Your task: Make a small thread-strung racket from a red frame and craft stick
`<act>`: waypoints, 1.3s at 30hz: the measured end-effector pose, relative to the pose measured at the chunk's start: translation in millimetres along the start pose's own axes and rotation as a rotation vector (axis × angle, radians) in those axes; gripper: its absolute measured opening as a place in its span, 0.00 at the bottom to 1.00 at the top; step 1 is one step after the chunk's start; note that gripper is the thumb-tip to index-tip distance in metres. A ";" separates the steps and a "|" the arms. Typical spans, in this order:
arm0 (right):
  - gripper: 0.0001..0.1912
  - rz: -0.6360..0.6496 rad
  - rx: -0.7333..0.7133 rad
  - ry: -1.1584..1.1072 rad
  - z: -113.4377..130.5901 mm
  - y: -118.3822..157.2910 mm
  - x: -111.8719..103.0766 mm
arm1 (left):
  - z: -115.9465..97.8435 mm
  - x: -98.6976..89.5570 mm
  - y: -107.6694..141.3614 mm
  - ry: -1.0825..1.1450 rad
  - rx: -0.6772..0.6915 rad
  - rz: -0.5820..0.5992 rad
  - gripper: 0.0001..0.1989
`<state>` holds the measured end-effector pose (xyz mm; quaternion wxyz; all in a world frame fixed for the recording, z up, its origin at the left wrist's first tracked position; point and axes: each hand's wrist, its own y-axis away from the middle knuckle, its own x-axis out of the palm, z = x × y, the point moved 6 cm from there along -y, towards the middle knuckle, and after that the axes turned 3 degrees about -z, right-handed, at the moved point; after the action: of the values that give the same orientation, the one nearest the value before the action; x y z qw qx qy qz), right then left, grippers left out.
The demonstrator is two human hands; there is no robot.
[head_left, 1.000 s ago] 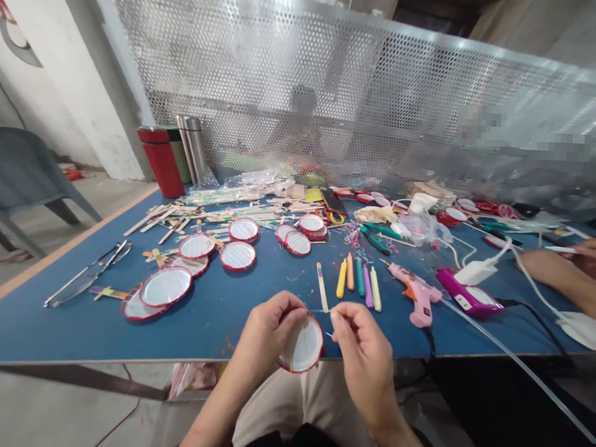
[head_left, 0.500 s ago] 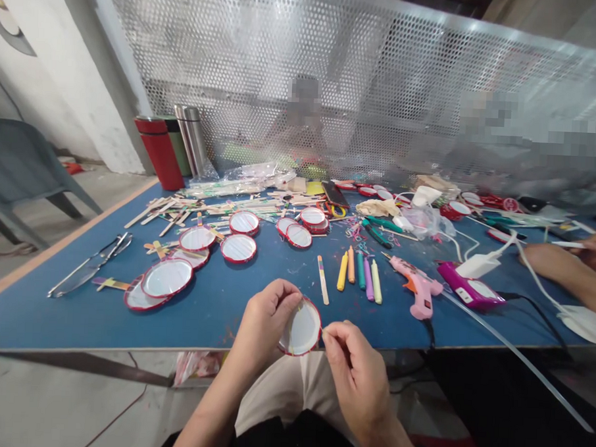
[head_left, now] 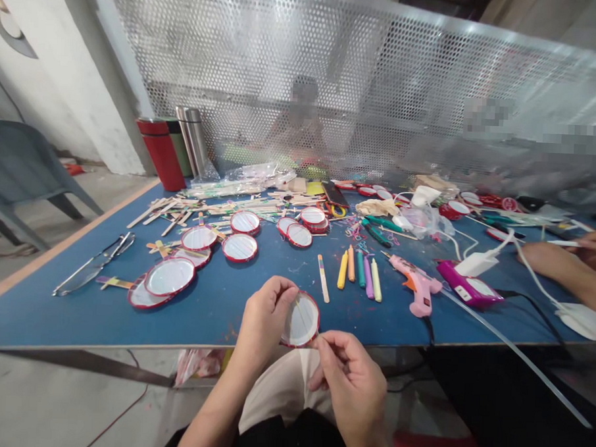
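Observation:
My left hand point(head_left: 264, 317) grips a round white disc with a red rim point(head_left: 301, 319) at the near edge of the blue table point(head_left: 215, 312). My right hand point(head_left: 353, 377) sits just below and right of the disc, thumb and forefinger pinched on a thin thread at the disc's lower rim. A thin yellowish line crosses the disc's face. Both hands hover over my lap, in front of the table edge.
Several more red-rimmed discs point(head_left: 170, 277) lie on the table's left half among wooden sticks point(head_left: 180, 212). Coloured crayons point(head_left: 359, 272), a pink glue gun point(head_left: 416, 288), a magenta device point(head_left: 467, 290) and scissors point(head_left: 93, 267) lie around. Flasks point(head_left: 163, 153) stand at the back. Another person's arms point(head_left: 567, 265) rest at right.
My right hand has dropped from level with the disc's top to below its lower rim, drawing the thread down. The left hand keeps hold of the disc, now tilted more upright.

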<state>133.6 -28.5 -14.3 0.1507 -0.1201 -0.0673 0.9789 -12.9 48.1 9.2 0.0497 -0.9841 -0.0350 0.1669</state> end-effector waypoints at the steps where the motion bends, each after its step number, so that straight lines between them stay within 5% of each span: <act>1: 0.14 0.000 0.004 0.003 -0.3 0.1 0.5 | 0.5 -0.3 0.2 0.001 -0.001 -0.007 0.10; 20: 0.10 -0.141 0.100 -0.158 -0.9 -3.4 -4.9 | 5.0 -3.4 -0.4 0.023 0.017 -0.065 0.10; 25: 0.08 -0.179 -0.129 -0.035 9.4 -6.8 -16.6 | 5.5 -3.1 -1.1 0.036 0.029 -0.066 0.10; 30: 0.07 -0.023 -0.501 0.251 31.9 -12.1 -4.9 | 2.4 -2.5 0.7 0.002 0.057 -0.069 0.10; 39: 0.08 0.069 -0.451 0.470 26.2 -17.9 6.1 | -5.0 -3.5 1.2 -0.047 0.079 -0.069 0.10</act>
<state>126.3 -12.2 12.5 0.0984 -0.3752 -0.2419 0.8894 -14.4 46.2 14.9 0.0932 -0.9754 -0.0636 0.1895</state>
